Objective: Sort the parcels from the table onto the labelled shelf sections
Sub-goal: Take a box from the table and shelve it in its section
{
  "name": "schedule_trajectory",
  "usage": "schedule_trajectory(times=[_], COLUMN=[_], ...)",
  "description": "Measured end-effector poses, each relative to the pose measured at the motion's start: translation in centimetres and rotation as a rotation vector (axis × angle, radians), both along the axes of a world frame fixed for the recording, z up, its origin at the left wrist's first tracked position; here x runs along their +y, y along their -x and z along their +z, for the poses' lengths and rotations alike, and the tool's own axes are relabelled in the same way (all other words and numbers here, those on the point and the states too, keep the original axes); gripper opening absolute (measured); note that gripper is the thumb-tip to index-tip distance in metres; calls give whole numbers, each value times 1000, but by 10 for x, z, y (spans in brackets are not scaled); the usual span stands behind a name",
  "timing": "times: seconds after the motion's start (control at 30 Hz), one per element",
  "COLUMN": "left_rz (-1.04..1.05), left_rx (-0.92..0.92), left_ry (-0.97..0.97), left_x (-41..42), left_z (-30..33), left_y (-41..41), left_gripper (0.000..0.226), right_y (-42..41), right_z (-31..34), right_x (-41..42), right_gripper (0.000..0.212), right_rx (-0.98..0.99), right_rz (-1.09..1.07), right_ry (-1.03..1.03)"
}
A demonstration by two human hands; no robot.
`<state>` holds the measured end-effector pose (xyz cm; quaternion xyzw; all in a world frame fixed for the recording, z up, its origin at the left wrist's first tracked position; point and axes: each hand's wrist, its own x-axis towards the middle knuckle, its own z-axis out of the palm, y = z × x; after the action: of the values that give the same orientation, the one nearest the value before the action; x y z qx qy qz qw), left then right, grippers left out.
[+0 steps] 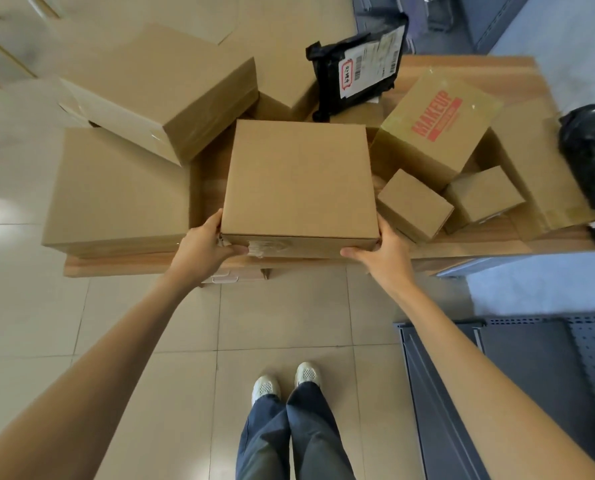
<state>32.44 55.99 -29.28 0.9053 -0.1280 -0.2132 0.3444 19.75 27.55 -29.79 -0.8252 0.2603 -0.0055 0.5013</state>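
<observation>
Fingers (241, 250) of the left hand (204, 247) and the right hand (381, 252) clasp the near corners of a flat box (299, 181) at the front of a wooden table (469, 249) crowded with parcels, which stands on a pale tiled floor (272, 320), grey shelf (531, 375) to the right

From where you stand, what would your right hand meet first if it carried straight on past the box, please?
Probably the small box just beyond the right hand, which grips the flat box; depth is unclear.
</observation>
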Motion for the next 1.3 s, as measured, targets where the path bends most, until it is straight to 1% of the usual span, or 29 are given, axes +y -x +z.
schedule_trajectory(times=[0.07, 0.13, 0.2, 0.27, 0.33, 0.37, 0.43, 0.47, 0.5, 0.53, 0.57, 0.6, 0.63, 0.67, 0.7, 0.77, 0.83, 0.9, 0.97, 1.03, 1.1, 1.17, 1.27, 1.3], left_rz=[17, 40, 39, 33, 39, 48, 76, 90, 99, 100, 94, 81, 63, 46, 36, 7, -43, -69, -86, -83, -51, -18, 28, 44], left_rx=[-17, -43, -72, -116, -173, -202, -256, -282, -309, -334, -358, -370, -364, -354, -355, -409, -458, -437, -365, -319, -312, -323, -304, -293], left_ry=[78, 131, 182, 219, 231, 232, 228, 218, 202, 185, 173, 175, 200, 234, 258, 279, 288, 305, 407, 526, 593, 611, 627, 635], left_x=[0, 1, 2, 1, -1, -2, -5, -5, -6, -6, -6, -5, -4, -2, 0, 2, 2, 1, 0, 0, -1, -2, -3, -3], left_z=[22, 49, 79, 109, 139, 153, 179, 191, 201, 210, 217, 224, 231, 237, 244, 256, 265, 272, 276, 276, 275, 274, 274, 274], left_y=[1, -1, -3, -6, -8, -8, -8, -8, -8, -8, -8, -9, -10, -11, -12, -11, -11, -12, -12, -11, -9, -8, -9, -10], left_gripper=[64, 56, 42, 22, 11, 14, 35, 48, 58, 64, 64, 63, 66, 77, 89, 105, 114, 121, 122, 114, 106, 104, 103, 102], right_y=[0, 1, 0, -3, -8, -10, -14, -16, -17, -19, -22, -24, -25, -27, -27, -27, -27, -28, -27, -26, -26, -25, -22, -20], right_z=[24, 50, 79, 107, 135, 150, 178, 189, 200, 210, 218, 226, 233, 241, 247, 258, 268, 276, 281, 284, 283, 283, 281, 281], right_x=[-2, -7, -10, -12, -12, -12, -12, -13, -12, -12, -12, -13, -14, -15, -17, -18, -16, -14, -12, -11, -11, -10, -12, -12], right_gripper=[86, 78, 69, 57, 44, 37, 22, 18, 18, 23, 31, 42, 54, 64, 69, 67, 63, 58, 56, 59, 62, 60, 52, 53], right_rx=[-45, -110, -177, -258, -350, -381, -410, -422, -430, -427, -412, -387, -352, -314, -279, -224, -186, -158, -119, -80, -57, -61, -23, -3], right_rz=[-36, -58, -77, -111, -145, -164, -199, -212, -224, -238, -253, -271, -293, -306, -304, -273, -245, -235, -225, -205, -193, -199, -193, -165], right_ry=[-38, -95, -134, -189, -198, -180, -114, -79, -47, -15, 13, 36, 53, 64, 66, 67, 91, 79, 58, 81, 102, 75, -56, -73])
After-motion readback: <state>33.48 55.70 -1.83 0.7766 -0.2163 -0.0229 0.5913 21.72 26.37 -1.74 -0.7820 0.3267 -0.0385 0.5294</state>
